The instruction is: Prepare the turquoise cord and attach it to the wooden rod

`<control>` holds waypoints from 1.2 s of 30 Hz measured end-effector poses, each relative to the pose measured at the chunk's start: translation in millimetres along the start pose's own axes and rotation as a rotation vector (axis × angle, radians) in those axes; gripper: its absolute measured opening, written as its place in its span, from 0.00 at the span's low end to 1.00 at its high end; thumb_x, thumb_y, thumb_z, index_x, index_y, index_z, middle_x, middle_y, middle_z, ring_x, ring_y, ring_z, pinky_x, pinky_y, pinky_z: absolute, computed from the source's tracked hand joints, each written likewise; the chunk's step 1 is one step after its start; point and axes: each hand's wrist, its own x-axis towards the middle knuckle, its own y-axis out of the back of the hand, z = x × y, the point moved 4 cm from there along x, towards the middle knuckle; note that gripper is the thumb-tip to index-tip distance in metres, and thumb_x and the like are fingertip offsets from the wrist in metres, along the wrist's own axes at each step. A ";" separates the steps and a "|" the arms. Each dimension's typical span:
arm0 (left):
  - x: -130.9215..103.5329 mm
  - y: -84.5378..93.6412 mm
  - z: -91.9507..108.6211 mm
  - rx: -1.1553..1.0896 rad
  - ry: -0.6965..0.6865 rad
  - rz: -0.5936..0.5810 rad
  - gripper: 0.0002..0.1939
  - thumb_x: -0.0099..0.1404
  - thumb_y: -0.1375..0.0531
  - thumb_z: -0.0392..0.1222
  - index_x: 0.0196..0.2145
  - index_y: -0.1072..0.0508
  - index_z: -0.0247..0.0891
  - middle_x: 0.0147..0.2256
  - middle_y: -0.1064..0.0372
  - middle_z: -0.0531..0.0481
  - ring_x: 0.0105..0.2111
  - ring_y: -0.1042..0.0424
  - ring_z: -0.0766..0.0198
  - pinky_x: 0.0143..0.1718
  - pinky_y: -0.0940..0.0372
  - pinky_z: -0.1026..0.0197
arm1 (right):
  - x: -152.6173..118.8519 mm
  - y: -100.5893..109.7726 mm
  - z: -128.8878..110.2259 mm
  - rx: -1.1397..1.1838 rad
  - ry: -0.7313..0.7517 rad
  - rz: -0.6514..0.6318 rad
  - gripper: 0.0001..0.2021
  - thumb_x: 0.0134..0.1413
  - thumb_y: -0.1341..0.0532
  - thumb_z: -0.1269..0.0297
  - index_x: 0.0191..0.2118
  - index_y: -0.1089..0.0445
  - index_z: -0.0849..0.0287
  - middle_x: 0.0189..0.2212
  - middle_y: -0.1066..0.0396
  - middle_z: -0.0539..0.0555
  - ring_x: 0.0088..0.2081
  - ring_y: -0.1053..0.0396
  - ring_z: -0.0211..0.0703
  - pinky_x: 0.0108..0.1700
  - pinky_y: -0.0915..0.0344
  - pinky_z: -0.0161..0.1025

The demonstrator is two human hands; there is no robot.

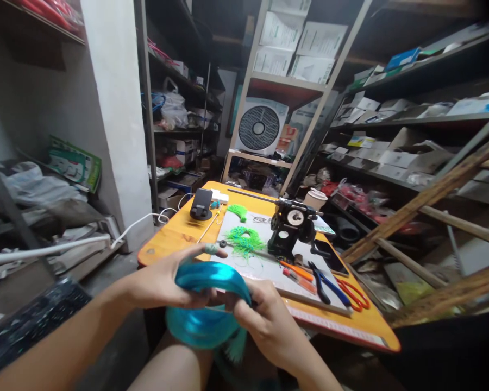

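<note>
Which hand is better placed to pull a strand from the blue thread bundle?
Right hand, probably: its fingers pinch the shiny turquoise thread bundle at its edge, while the left hand grips the bundle.

tools and winder crowd the table's right.

A cramped storeroom; a white pillar stands at left, beside dark metal shelves holding bags and boxes; a far rack carries white cartons and a boxed fan; long right-hand shelves are crowded with small boxes; wooden poles lean at right; the light is dim.
</note>
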 end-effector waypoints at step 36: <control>-17.5 -60.7 -103.4 -1.286 0.144 0.432 0.02 0.59 0.33 0.34 0.30 0.20 0.32 0.29 0.22 0.48 0.34 0.24 0.62 0.44 0.33 0.61 | -37.5 -24.9 94.5 0.710 -0.389 0.526 0.20 0.48 0.30 0.49 0.23 0.33 0.60 0.18 0.41 0.44 0.20 0.48 0.29 0.23 0.46 0.27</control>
